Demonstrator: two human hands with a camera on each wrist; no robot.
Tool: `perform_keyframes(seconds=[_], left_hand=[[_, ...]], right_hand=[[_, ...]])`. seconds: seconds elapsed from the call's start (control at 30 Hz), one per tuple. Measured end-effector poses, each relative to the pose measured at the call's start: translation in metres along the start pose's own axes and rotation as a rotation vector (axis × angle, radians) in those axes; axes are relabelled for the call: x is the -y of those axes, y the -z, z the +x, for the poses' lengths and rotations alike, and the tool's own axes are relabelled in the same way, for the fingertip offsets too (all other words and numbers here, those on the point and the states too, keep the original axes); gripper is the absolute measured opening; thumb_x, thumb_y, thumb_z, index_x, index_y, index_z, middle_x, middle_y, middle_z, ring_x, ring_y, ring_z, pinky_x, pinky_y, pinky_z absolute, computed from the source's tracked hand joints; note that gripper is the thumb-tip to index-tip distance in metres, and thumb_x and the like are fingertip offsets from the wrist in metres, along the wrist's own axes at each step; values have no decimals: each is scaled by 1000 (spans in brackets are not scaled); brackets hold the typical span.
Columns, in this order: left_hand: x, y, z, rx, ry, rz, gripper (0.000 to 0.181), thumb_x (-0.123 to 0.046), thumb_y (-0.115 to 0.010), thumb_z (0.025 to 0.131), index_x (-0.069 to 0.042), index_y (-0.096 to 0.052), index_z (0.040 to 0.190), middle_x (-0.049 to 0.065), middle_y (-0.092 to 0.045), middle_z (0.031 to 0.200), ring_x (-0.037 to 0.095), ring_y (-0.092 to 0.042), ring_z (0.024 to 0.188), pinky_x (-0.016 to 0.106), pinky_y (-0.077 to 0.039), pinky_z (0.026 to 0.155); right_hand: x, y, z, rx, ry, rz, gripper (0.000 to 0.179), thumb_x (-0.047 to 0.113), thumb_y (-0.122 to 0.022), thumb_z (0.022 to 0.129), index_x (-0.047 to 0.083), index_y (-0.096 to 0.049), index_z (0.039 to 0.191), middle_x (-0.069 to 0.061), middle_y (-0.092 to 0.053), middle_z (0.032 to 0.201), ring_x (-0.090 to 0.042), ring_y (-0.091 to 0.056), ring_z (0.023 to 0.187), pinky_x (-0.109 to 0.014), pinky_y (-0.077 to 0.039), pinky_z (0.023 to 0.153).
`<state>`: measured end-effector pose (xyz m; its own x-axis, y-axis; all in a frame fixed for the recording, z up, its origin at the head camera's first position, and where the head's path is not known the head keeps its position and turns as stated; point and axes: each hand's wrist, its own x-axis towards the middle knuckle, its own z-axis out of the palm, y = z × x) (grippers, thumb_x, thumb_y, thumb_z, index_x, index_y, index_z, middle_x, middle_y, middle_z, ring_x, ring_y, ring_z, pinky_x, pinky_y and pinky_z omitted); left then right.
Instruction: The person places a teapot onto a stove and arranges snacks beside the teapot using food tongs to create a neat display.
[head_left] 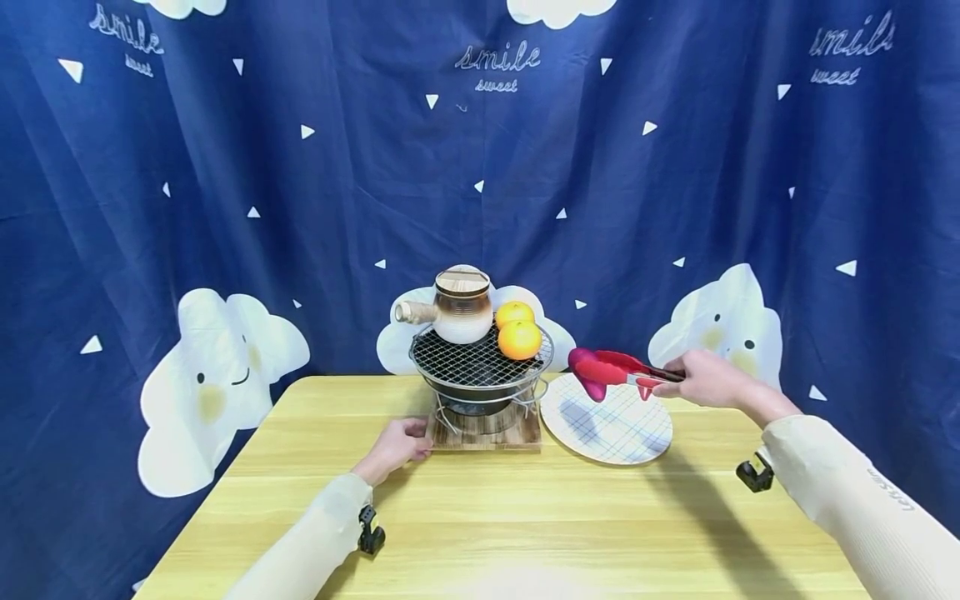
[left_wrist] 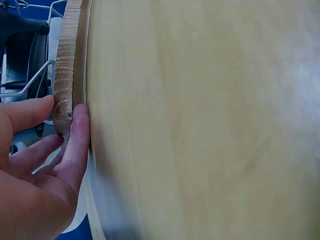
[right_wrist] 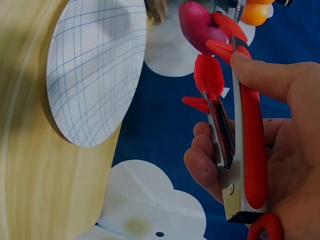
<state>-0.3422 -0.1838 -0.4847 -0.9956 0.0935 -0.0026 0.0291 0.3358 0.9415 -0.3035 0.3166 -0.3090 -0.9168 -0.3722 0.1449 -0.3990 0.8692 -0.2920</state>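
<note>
My right hand (head_left: 708, 379) grips a pair of red-and-metal tongs (right_wrist: 254, 145) around their handles. Held in the red tong tips is a purple sweet potato (right_wrist: 196, 25), up in the air above the left part of a white plate (head_left: 618, 433) with blue grid lines. My left hand (head_left: 393, 448) pinches the near left corner of a wooden board (head_left: 487, 442); in the left wrist view the thumb is over its top and fingers are below its edge. On that board stands a round tabletop stove with a wire grill (head_left: 450, 362).
A brown-and-white clay pot (head_left: 463, 323) with a wooden lid and side handle stands on the grill's back left. Two oranges (head_left: 519, 340) sit at the grill's right. Behind the light wooden table (head_left: 480, 517) hangs a blue curtain (head_left: 480, 167) with clouds.
</note>
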Motion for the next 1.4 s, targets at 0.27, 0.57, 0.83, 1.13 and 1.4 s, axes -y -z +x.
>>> perform_keyframes(seconds=[0.27,0.57,0.83,1.13,1.4], left_hand=[[3,0,1,-7,0,-3,51,4,-67,84,15,-55,133,24,-71,107,26,-72,80,37,-65,77],[-1,0,-1,-6,-1,-2,50,4,-68,84,14,-56,132,23,-72,106,28,-72,81,39,-65,77],[-1,0,0,-6,16,-2,51,4,-67,84,12,-56,133,22,-72,105,24,-72,80,36,-65,77],[-1,1,1,2,11,3,52,4,-68,83,13,-55,133,24,-70,110,24,-72,81,36,-65,77],[-3,1,1,4,25,6,52,4,-68,84,12,-55,134,23,-71,109,24,-72,82,36,-64,78]], right_hand=[[5,6,-1,-3,14,-15,28,34,-76,89,15,-65,72,9,-41,60,-10,-39,57,-23,-28,51],[14,19,0,3,15,-32,22,33,-76,88,13,-70,82,6,-48,64,-12,-44,60,-24,-31,52],[22,32,2,5,-8,-58,27,35,-75,89,9,-73,93,4,-56,69,-15,-50,65,-26,-34,56],[27,41,7,-9,3,-73,27,38,-76,89,12,-73,93,5,-52,65,-14,-47,61,-25,-30,52],[36,47,10,-8,26,-64,26,38,-76,89,14,-73,97,5,-53,65,-14,-47,62,-25,-30,52]])
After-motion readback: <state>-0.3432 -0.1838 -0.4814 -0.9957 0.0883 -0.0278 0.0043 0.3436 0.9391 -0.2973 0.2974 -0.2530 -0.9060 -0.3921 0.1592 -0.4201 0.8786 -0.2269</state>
